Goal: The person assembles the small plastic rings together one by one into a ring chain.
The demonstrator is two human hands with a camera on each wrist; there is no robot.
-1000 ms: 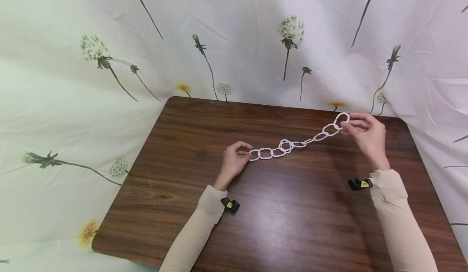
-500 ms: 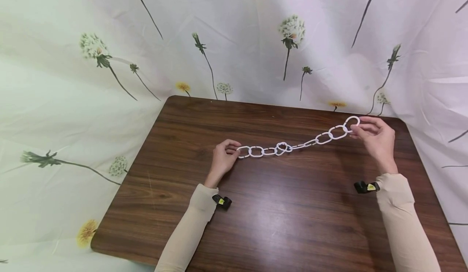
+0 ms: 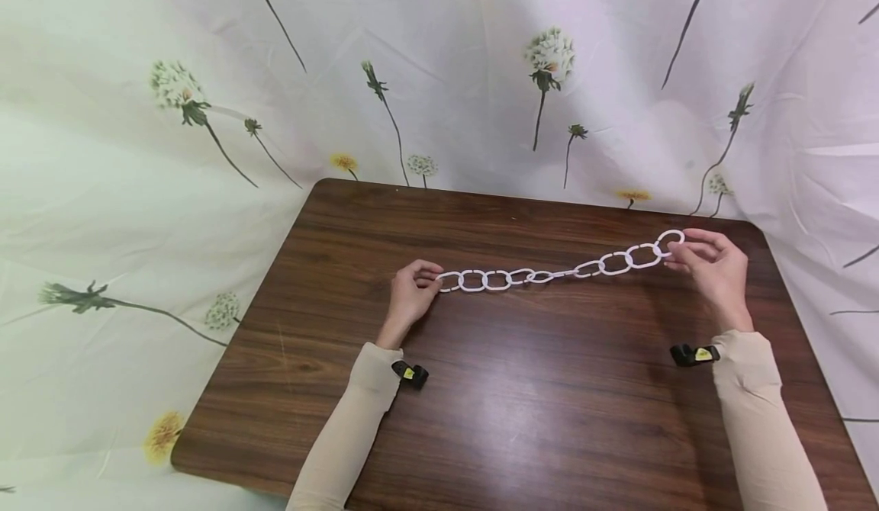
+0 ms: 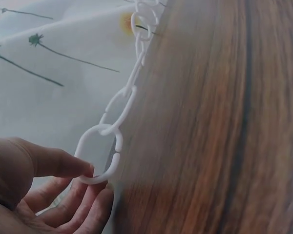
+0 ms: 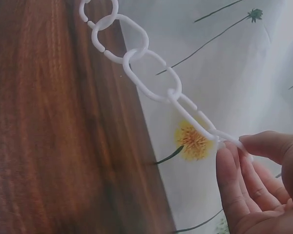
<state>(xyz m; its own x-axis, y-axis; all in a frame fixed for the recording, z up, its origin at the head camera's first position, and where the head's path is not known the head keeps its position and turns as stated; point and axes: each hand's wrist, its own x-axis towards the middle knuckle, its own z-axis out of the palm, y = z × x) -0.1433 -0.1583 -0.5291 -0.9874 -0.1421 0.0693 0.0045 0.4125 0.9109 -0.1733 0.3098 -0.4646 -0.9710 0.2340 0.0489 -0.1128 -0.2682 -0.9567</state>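
Observation:
A white plastic chain (image 3: 497, 281) of several oval links stretches between my two hands over the table, rising toward the right. My left hand (image 3: 410, 291) pinches the end link at the left; in the left wrist view thumb and fingers close on the bottom of that link (image 4: 118, 163), which has a small gap in its side. At the far right my right hand (image 3: 717, 271) pinches the opposite end link (image 3: 671, 233) between thumb and fingers. The right wrist view shows the neighbouring links (image 5: 136, 78) running away up to the left, with small splits in their sides.
A dark brown wood-grain table (image 3: 508, 389) with rounded corners lies under both arms. Behind and beside it hangs a white curtain (image 3: 467, 61) printed with dandelions. A black wrist strap (image 3: 410, 374) sits on the left sleeve and another strap (image 3: 693, 355) on the right.
My hands have moved apart, the left one leftward and the right one rightward and slightly nearer. The bunched links in the middle have drawn out into a single line.

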